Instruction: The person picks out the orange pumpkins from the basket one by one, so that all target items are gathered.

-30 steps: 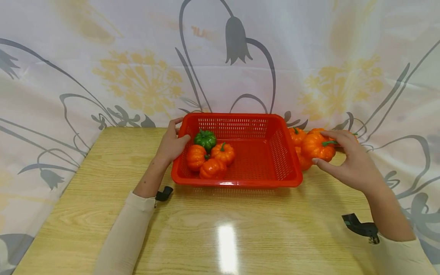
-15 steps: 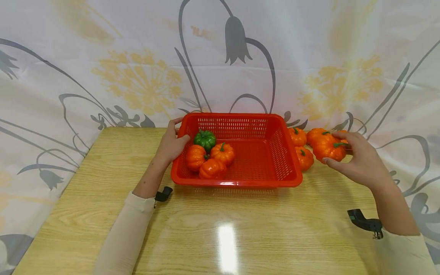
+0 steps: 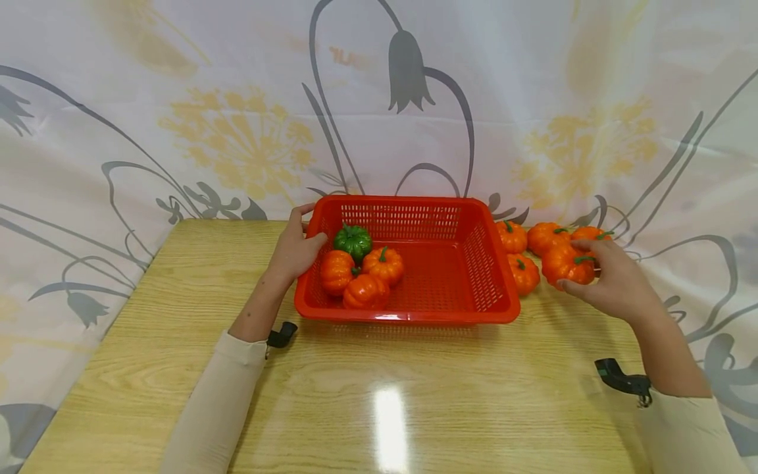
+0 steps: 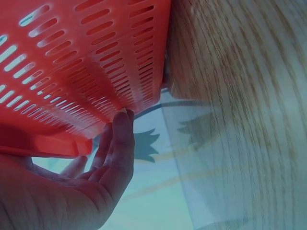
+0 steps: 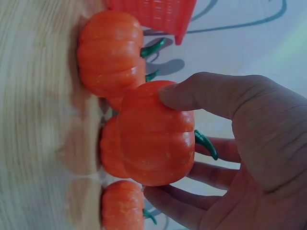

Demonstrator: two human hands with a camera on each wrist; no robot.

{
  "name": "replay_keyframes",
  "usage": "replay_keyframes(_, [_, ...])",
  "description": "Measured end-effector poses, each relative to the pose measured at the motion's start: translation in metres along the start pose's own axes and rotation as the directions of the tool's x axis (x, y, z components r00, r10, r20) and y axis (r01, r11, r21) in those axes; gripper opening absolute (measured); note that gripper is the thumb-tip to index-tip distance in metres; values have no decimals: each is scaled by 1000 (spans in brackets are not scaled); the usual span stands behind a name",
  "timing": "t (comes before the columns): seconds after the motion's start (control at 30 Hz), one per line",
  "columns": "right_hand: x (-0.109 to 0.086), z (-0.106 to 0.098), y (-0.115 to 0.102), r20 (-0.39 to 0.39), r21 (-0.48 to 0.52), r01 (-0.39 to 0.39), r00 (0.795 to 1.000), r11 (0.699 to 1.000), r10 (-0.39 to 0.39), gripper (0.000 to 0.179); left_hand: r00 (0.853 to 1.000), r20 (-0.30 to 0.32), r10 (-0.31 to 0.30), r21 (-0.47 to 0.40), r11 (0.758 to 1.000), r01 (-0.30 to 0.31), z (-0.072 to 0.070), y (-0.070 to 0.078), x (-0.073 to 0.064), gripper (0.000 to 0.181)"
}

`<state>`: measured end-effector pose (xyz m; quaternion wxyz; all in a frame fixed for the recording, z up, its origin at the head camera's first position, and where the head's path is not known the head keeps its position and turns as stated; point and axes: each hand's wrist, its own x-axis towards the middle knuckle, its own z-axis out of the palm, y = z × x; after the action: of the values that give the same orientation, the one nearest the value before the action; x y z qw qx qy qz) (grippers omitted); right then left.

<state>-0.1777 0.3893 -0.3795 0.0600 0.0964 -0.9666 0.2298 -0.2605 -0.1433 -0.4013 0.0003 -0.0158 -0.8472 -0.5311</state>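
A red plastic basket point(image 3: 408, 316) with slotted walls stands mid-table, holding a green toy pumpkin point(image 3: 353, 243) and several orange ones at its left end. My left hand point(image 3: 298, 249) grips the left rim, thumb over the edge. In the left wrist view its fingers point(image 4: 122, 143) lie along the outer wall. Right of the basket, my right hand point(image 3: 616, 280) holds an orange pumpkin point(image 5: 156, 136) with a green stem between thumb and fingers. That pumpkin overlaps the front of a group of orange pumpkins in the head view.
Beside the basket's right wall sit a front orange pumpkin point(image 3: 524, 274) and a rear orange pumpkin point(image 3: 512, 238), with others farther right. A patterned curtain point(image 3: 379, 131) hangs behind the wooden table point(image 3: 331, 395). Light reflects off the tabletop's front.
My right hand has carried its orange pumpkin away from the basket to the right, then lowered it toward the table among the others. The left hand and basket have stayed put.
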Motion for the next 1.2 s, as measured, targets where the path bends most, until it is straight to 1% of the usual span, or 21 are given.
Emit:
replay_keyframes(0.33, [5, 11, 17, 13, -20, 9, 1000, 1000, -9, 73, 1000, 4, 0, -7, 1000, 0, 0, 1, 0, 70])
replay_keyframes(0.5, [5, 14, 23, 43, -24, -13, 999, 1000, 14, 73, 1000, 3, -2, -9, 1000, 2, 0, 0, 0, 70])
replay_keyframes(0.7, [6, 17, 26, 64, -8, -36, 997, 999, 37, 73, 1000, 5, 1, -5, 1000, -1, 0, 0, -1, 70])
replay_keyframes(1.0, [6, 20, 29, 56, 7, -16, 998, 1000, 16, 67, 1000, 7, -2, -8, 1000, 2, -1, 0, 0, 69])
replay_keyframes(1.2, [6, 19, 27, 60, 3, -12, 998, 1000, 12, 67, 1000, 7, -2, -11, 1000, 2, -1, 0, 0, 69])
